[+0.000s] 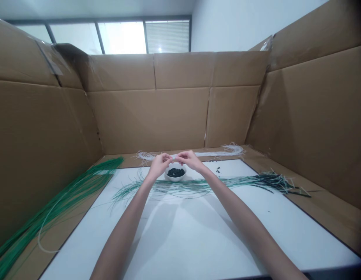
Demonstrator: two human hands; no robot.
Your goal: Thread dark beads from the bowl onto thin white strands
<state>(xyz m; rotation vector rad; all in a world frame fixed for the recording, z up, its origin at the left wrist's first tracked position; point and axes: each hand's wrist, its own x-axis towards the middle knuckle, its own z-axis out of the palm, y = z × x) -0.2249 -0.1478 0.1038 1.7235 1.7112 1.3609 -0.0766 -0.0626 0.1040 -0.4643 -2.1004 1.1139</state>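
At far left lies one green strand bundle [56, 206]. Our left hand [159, 165] and right hand [191, 160] pinch one small pale piece [174, 157] in a narrow grip, just above the single white bowl [175, 178] of dark pellets [176, 172]; a second green bundle [203, 184] crosses the worktop [198, 241] rightward.

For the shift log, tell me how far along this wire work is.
Done-looking: green wires lie in a row, dark-ended at the right. In hand: left hand and right hand pinch a small pale piece above a white bowl of dark bits. Remaining: a green bundle and white strands, lying apart.
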